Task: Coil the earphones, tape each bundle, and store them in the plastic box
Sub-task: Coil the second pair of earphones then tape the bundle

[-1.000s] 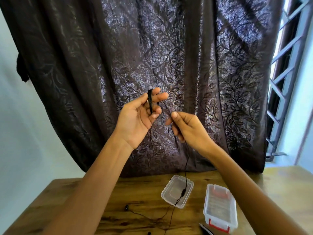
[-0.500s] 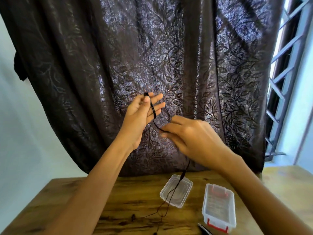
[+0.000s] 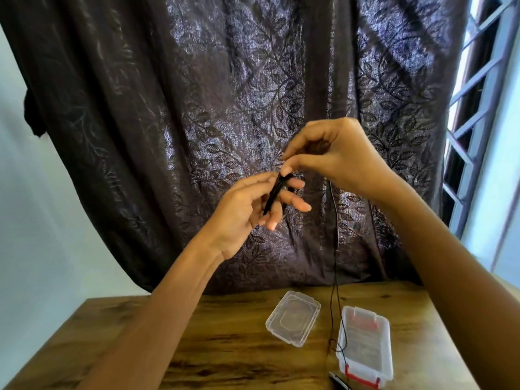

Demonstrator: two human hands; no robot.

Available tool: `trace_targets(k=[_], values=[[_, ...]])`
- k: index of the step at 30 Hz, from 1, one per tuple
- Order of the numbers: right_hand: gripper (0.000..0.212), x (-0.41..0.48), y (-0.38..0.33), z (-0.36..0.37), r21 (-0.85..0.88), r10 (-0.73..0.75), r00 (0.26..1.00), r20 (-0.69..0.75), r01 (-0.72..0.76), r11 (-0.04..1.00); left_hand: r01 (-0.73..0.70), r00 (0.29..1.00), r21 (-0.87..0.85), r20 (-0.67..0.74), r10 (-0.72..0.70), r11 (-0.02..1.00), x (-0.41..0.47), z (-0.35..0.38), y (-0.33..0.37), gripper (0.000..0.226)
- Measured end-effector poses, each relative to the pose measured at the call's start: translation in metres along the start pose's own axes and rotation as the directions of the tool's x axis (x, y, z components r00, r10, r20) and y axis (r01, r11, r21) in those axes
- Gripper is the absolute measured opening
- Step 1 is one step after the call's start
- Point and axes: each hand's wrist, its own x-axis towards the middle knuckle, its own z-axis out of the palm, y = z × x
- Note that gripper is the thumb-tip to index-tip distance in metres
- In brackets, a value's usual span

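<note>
My left hand (image 3: pixel 247 209) is raised in front of the curtain with black earphone cable (image 3: pixel 274 192) looped around its fingers as a narrow coil. My right hand (image 3: pixel 334 156) is just above it, pinching the cable at the top of the coil. The loose end of the cable (image 3: pixel 334 263) hangs straight down from my right hand to the table beside the clear plastic box (image 3: pixel 365 342), which has red latches and stands open. Its clear lid (image 3: pixel 294 320) lies to the left of the box.
A wooden table (image 3: pixel 225 347) fills the bottom of the view. A dark leaf-patterned curtain (image 3: pixel 225 108) hangs behind it. A window with grey bars (image 3: pixel 478 108) is at the right. A dark thin object (image 3: pixel 337 382) lies at the table's near edge by the box.
My right hand rose from below my left hand to above it, carrying the cable over the coil. The hanging cable lifted off the table and now dangles next to the box.
</note>
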Motion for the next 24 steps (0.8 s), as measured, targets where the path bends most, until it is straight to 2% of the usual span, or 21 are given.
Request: trace_targets(k=[6, 9, 14, 19, 24], values=[[0.004, -0.011, 0.015, 0.015, 0.265, 0.118, 0.990, -0.073, -0.095, 0.959, 0.014, 1.000, -0.157, 0.000, -0.014, 0.987, 0.001, -0.001, 0.002, 0.034], [0.016, -0.022, 0.021, 0.027, 0.380, 0.237, 0.966, -0.098, -0.184, 0.906, 0.012, 0.999, -0.246, -0.041, -0.023, 0.969, 0.002, -0.001, 0.002, 0.035], [0.015, -0.043, 0.029, 0.053, 0.513, 0.411, 0.910, -0.056, -0.327, 0.794, 0.027, 0.994, -0.329, -0.089, -0.059, 0.944, 0.006, -0.006, 0.001, 0.037], [0.017, -0.066, 0.038, 0.079, 0.490, 0.484, 0.874, 0.044, -0.441, 0.752, -0.041, 0.989, -0.331, -0.146, -0.008, 0.943, 0.009, -0.015, 0.000, 0.033], [0.016, -0.081, 0.033, 0.097, 0.412, 0.460, 0.873, 0.161, -0.483, 0.772, -0.077, 0.983, -0.293, -0.184, 0.023, 0.953, 0.012, -0.018, -0.007, 0.029]])
